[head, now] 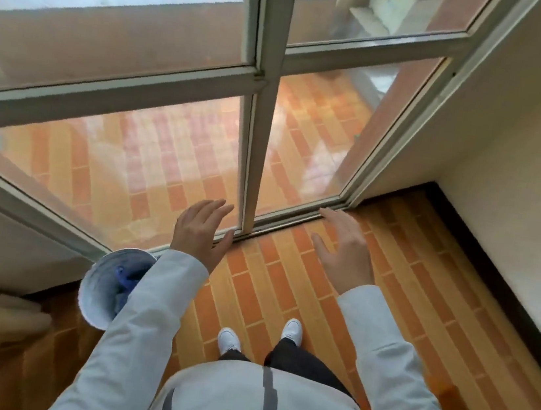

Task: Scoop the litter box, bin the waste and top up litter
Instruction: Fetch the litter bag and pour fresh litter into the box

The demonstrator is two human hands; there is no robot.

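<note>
- Beside the sliding glass door (pixel 170 116), on the tiled floor (pixel 287 276) at the person's left, stands a pale round bin (pixel 104 282) with something blue inside, partly hidden behind the left sleeve (pixel 145 308).
- Left hand (pixel 202 230) is raised in front of the glass, fingers (pixel 217 206) straight and slightly apart, holding nothing.
- Right hand (pixel 342 248) is held out over the door track (pixel 295 216), fingers (pixel 332 218) relaxed and spread, holding nothing.
- White shoes (pixel 229 338) stand on the orange tiles below a pale jacket.
- Cream wall (pixel 525 169) with a dark skirting board closes the right-hand corner.
</note>
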